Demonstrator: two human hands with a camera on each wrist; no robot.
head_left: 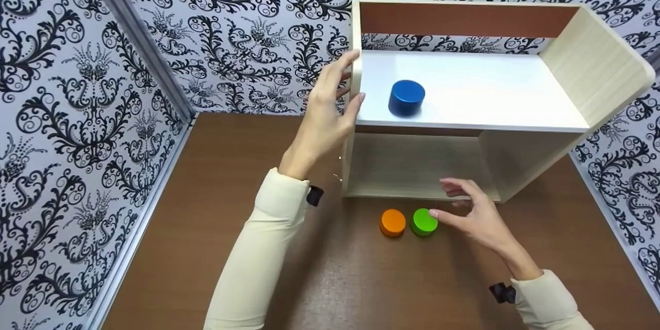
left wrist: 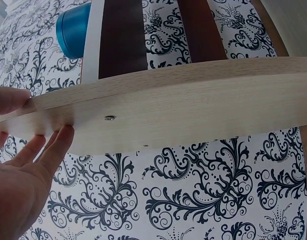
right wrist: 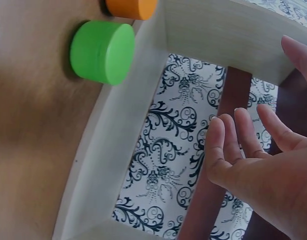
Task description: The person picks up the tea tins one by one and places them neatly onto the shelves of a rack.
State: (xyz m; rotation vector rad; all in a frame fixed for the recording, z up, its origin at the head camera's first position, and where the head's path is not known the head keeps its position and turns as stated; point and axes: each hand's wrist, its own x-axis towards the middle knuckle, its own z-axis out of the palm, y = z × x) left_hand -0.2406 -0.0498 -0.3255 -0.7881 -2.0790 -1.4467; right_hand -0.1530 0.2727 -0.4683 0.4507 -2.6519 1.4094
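Up goes the left arm, reaching forward in its cream sleeve (head_left: 273,232), and the left hand (head_left: 326,116) pinches the shelf unit's (head_left: 600,59) left side panel (left wrist: 193,105), thumb at the front edge, fingertips against the outer face. And here's the right hand (head_left: 477,216), low in front of the unit, palm turned inward, fingers spread and gently bent, gripping nothing! Its thumb looks right at the green cylinder (head_left: 424,223) from above, yet the right wrist view shows them apart. Green stands on the brown table (head_left: 221,191), just beside the orange cylinder (head_left: 393,223), both before the lower compartment (head_left: 417,165). Upstairs, the white shelf (head_left: 495,87) carries the blue cylinder (head_left: 406,99), upright near the left panel.
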